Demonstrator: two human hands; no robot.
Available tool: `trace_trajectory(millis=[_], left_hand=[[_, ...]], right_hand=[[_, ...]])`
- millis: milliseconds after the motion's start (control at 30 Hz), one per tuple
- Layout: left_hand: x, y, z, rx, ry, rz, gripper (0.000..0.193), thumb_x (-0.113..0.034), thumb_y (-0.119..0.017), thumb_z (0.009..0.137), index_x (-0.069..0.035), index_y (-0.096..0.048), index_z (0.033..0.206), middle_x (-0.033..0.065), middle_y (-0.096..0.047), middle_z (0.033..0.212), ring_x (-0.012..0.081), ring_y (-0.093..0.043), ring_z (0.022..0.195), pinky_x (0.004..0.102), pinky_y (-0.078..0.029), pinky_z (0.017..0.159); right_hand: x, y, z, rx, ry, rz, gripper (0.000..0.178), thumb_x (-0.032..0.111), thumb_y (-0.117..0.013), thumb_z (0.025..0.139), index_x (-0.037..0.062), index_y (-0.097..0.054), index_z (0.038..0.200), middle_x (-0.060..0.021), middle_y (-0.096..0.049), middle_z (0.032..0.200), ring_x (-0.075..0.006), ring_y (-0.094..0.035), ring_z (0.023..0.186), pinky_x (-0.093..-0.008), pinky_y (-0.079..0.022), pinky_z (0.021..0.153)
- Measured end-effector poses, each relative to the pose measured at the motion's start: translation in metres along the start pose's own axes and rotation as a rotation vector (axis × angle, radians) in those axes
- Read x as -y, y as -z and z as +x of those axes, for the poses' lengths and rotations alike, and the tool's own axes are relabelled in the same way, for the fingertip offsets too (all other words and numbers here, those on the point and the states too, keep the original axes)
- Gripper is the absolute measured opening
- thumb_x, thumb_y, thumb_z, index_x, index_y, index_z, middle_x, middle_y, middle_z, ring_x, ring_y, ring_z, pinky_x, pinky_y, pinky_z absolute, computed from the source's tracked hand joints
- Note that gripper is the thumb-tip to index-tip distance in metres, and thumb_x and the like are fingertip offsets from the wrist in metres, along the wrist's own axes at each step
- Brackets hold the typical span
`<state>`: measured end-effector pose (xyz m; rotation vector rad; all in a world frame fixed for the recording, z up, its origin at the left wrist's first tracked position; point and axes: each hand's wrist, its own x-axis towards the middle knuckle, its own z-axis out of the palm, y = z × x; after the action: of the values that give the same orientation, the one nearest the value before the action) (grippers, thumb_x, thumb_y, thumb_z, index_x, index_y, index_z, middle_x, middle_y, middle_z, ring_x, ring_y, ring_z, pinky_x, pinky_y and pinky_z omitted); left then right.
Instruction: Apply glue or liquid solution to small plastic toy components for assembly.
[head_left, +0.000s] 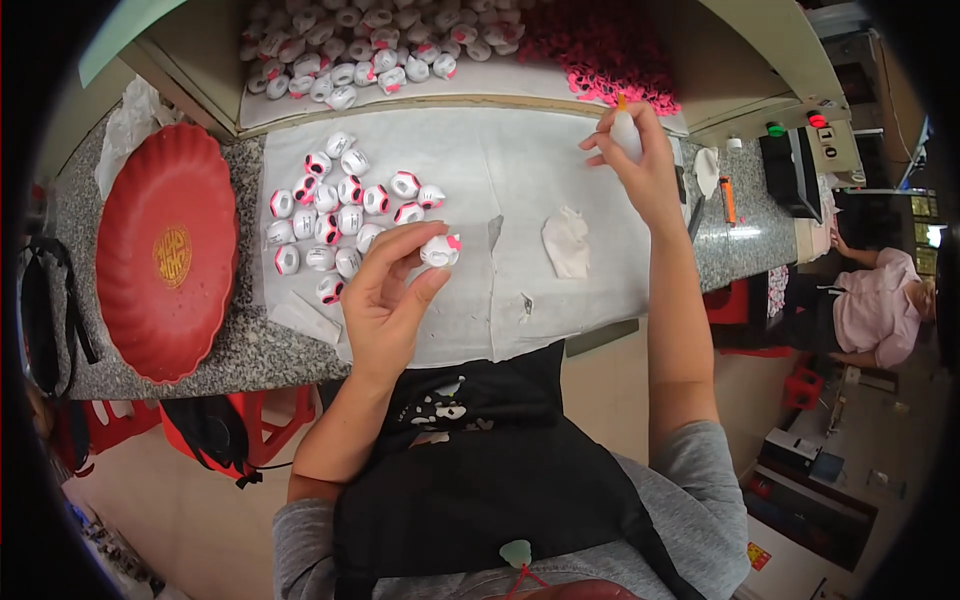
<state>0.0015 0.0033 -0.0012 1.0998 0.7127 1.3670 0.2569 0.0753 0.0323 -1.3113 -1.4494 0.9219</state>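
Mid-frame, the left hand (388, 295) has its fingers clamped on a white piece (440, 252); at upper right I see the right hand (650, 165), its fingers gripping a bottle (625, 134). More pieces (349, 190) cover the counter (255, 345), left of centre.

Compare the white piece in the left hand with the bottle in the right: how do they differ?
Shape: the white piece is short and rounded; the bottle is longer, narrowing to a tip.
Colour: the white piece has a pink patch; the bottle has a yellow-orange tip.
Place: the white piece is in the left hand, lower in the picture; the bottle is in the right hand, higher up.
Shared: both are mostly white and hand-held.
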Motion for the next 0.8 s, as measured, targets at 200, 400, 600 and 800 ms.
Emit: trace_trajectory(millis=[200, 400, 600, 800], left_hand=[[0.003, 0.000, 0.001, -0.004, -0.014, 0.009, 0.031, 0.006, -0.055, 0.070, 0.001, -0.050, 0.100, 0.0097, -0.049, 0.101, 0.0152, -0.048, 0.092, 0.0251, -0.039, 0.077], [0.000, -0.001, 0.004, 0.014, -0.018, 0.017, 0.031, 0.005, -0.055, 0.070, 0.001, -0.050, 0.100, 0.0095, -0.049, 0.101, 0.0151, -0.048, 0.091, 0.0251, -0.040, 0.077], [0.002, 0.002, 0.004, 0.027, 0.011, -0.022, 0.031, 0.005, -0.054, 0.071, 0.002, -0.049, 0.101, 0.0101, -0.049, 0.101, 0.0162, -0.049, 0.092, 0.0266, -0.039, 0.080], [0.001, -0.001, 0.004, 0.145, 0.019, -0.210, 0.032, 0.005, -0.053, 0.072, 0.003, -0.047, 0.103, 0.0121, -0.048, 0.102, 0.0205, -0.045, 0.101, 0.0324, -0.035, 0.089]], right_hand=[[-0.022, -0.004, 0.045, -0.114, 0.308, -0.918, 0.018, 0.004, -0.058, 0.067, 0.0034, -0.054, 0.085, -0.0090, -0.056, 0.079, -0.0260, -0.054, 0.073, -0.0317, -0.042, 0.064], [-0.026, -0.004, 0.043, 0.004, 0.453, -0.874, 0.016, 0.004, -0.060, 0.065, 0.0027, -0.055, 0.080, -0.0083, -0.056, 0.081, -0.0246, -0.055, 0.074, -0.0288, -0.044, 0.064], [-0.020, -0.013, 0.034, -0.051, 0.486, -0.771, 0.014, 0.001, -0.059, 0.066, 0.0013, -0.052, 0.078, -0.0083, -0.056, 0.076, -0.0178, -0.055, 0.065, -0.0235, -0.042, 0.055], [0.039, -0.088, -0.055, 0.036, -0.105, 0.287, 0.018, -0.006, -0.053, 0.068, -0.0009, -0.047, 0.084, -0.0066, -0.053, 0.073, -0.0069, -0.047, 0.059, -0.0178, -0.037, 0.047]])
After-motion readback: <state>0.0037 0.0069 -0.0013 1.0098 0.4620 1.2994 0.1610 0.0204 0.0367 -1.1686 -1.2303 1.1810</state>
